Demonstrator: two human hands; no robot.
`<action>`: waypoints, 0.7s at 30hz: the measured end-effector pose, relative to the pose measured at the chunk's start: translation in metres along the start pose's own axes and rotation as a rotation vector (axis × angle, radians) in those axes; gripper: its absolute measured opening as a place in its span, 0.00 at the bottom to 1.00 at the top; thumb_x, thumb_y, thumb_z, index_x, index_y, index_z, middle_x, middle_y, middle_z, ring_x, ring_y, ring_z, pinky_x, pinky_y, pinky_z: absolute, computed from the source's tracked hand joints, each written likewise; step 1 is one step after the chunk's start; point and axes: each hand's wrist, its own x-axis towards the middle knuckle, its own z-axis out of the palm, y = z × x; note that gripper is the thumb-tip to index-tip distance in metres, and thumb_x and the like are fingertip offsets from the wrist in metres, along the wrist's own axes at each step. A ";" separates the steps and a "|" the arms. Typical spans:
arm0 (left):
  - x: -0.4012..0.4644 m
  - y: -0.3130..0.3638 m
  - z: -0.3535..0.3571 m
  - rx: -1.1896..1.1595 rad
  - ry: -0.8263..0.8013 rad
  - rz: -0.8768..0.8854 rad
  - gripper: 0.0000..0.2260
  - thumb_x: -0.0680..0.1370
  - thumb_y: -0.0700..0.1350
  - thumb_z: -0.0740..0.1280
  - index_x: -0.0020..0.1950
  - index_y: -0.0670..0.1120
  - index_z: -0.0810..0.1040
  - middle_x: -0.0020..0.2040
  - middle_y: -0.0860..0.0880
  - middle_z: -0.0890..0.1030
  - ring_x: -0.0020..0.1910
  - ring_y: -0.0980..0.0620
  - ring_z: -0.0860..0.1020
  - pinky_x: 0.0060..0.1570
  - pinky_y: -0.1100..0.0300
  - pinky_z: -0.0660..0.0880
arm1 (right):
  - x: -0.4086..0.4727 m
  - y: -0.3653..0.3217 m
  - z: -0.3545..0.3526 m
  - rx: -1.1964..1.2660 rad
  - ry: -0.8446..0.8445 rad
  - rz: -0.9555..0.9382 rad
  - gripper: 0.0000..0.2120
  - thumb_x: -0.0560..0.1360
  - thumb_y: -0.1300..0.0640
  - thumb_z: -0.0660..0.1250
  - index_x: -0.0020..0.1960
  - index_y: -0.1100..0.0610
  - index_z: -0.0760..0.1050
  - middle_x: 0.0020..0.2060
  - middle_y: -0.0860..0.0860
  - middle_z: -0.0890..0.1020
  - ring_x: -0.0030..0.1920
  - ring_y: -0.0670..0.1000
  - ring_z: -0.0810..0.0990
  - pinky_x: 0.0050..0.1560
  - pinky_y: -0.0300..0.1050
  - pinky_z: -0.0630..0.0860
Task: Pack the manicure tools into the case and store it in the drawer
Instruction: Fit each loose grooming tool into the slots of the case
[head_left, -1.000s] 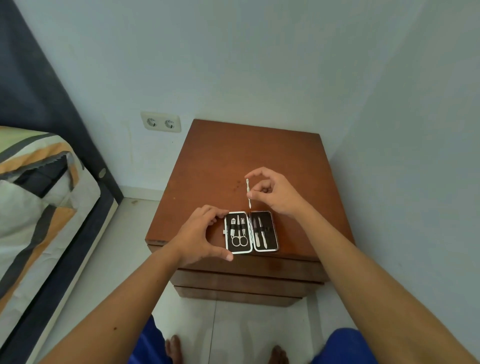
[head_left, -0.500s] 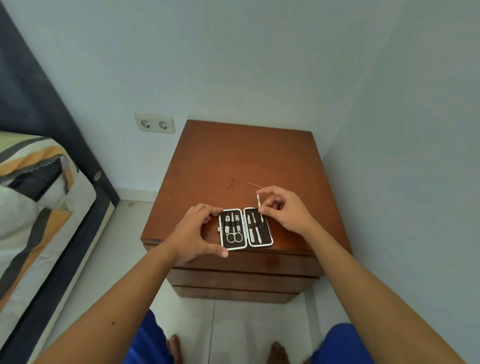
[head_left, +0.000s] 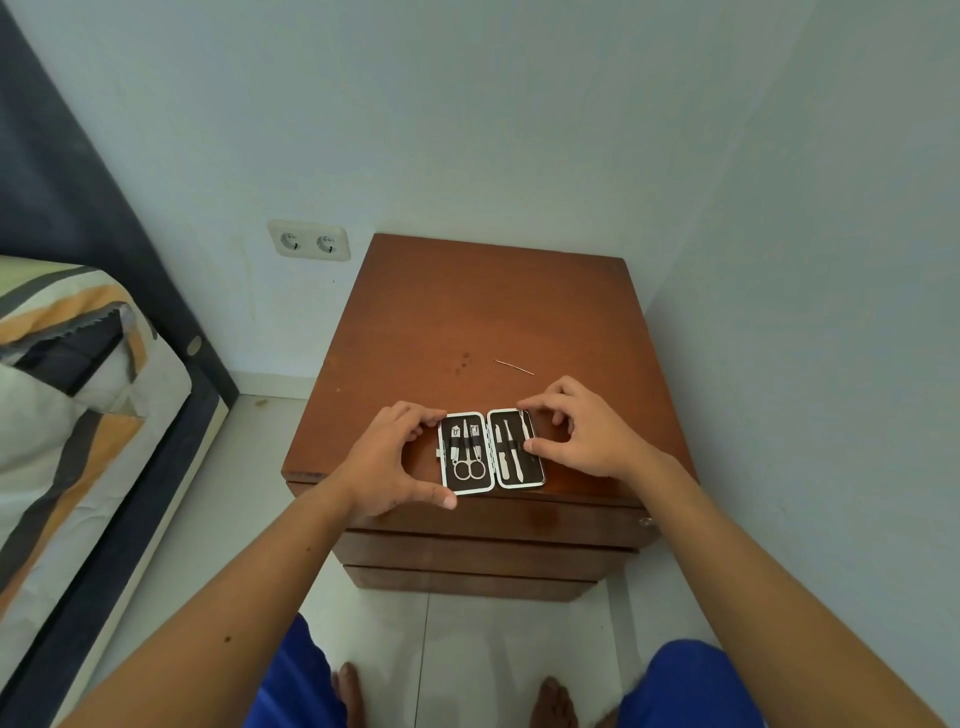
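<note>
The manicure case (head_left: 519, 475) lies open flat near the front edge of the brown nightstand (head_left: 493, 312). Its left half holds scissors (head_left: 469, 465) and two small tools under a strap; the right half holds slim tools. My left hand (head_left: 387, 462) grips the case's left edge between thumb and fingers. My right hand (head_left: 587, 436) has its forefinger on the top right corner and its thumb pressed on the right half. One thin metal tool (head_left: 514, 367) lies loose on the tabletop behind the case. The top drawer front (head_left: 488, 522) below is shut.
A bed with striped bedding (head_left: 67, 415) stands at the left, a double wall socket (head_left: 309, 241) behind the nightstand. A wall runs close along the right. My bare feet rest on the white tiled floor (head_left: 467, 649) in front of the drawers.
My right hand brought the slim white tool down from above the tabletop to the case's right half and now rests on that half. The left hand has kept its hold.
</note>
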 end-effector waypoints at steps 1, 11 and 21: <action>0.000 0.000 0.000 0.000 -0.001 -0.002 0.49 0.59 0.63 0.85 0.76 0.57 0.70 0.66 0.62 0.71 0.64 0.68 0.68 0.60 0.75 0.66 | -0.002 -0.001 -0.002 -0.014 -0.019 0.000 0.28 0.73 0.43 0.77 0.71 0.39 0.76 0.56 0.41 0.72 0.51 0.43 0.76 0.48 0.31 0.68; 0.000 0.002 -0.001 0.012 -0.003 0.000 0.49 0.59 0.63 0.85 0.76 0.56 0.70 0.66 0.62 0.71 0.64 0.69 0.67 0.59 0.76 0.66 | -0.011 0.000 -0.006 -0.005 -0.092 0.040 0.26 0.71 0.40 0.78 0.68 0.39 0.79 0.60 0.39 0.70 0.56 0.42 0.74 0.54 0.35 0.70; 0.000 0.002 0.000 0.006 -0.005 -0.010 0.48 0.59 0.63 0.85 0.76 0.57 0.70 0.66 0.63 0.70 0.64 0.69 0.67 0.59 0.75 0.67 | -0.025 0.001 0.000 0.013 -0.082 0.012 0.26 0.70 0.39 0.78 0.67 0.40 0.80 0.62 0.40 0.70 0.66 0.43 0.71 0.66 0.39 0.70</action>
